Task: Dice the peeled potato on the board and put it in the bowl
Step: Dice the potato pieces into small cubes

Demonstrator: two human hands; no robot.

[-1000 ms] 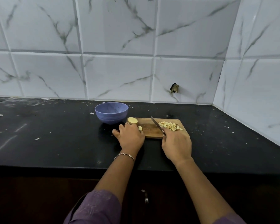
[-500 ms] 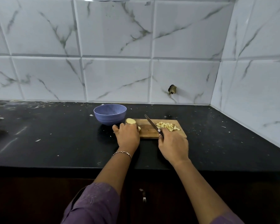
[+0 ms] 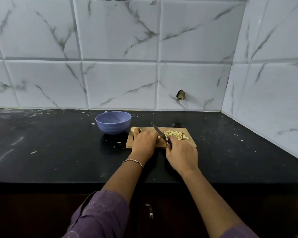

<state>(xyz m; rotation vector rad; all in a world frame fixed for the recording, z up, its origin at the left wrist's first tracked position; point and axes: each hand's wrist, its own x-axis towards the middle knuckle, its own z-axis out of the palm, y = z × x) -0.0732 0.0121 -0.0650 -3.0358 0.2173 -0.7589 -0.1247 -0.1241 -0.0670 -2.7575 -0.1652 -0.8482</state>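
Note:
A wooden cutting board (image 3: 191,144) lies on the black counter. My left hand (image 3: 144,142) rests over a potato piece at the board's left part, fingers curled on it; most of that piece is hidden. A potato chunk (image 3: 134,130) sticks out beyond my left hand at the board's far left corner. My right hand (image 3: 181,154) grips a knife (image 3: 159,133) by its dark handle, blade angled up and left beside my left fingers. A heap of diced potato (image 3: 176,135) sits on the board's right part. The blue bowl (image 3: 113,122) stands left of the board.
The black counter (image 3: 58,148) carries scattered white scraps and smears, mostly at the left. Marble-look tiled walls (image 3: 120,83) close the back and the right side. A small hole (image 3: 180,95) shows in the back wall. The counter's front edge runs below my wrists.
My left hand has shifted right onto the board, over a potato piece next to the blade. The knife blade stands closer to my left fingers. The camera view moved slightly.

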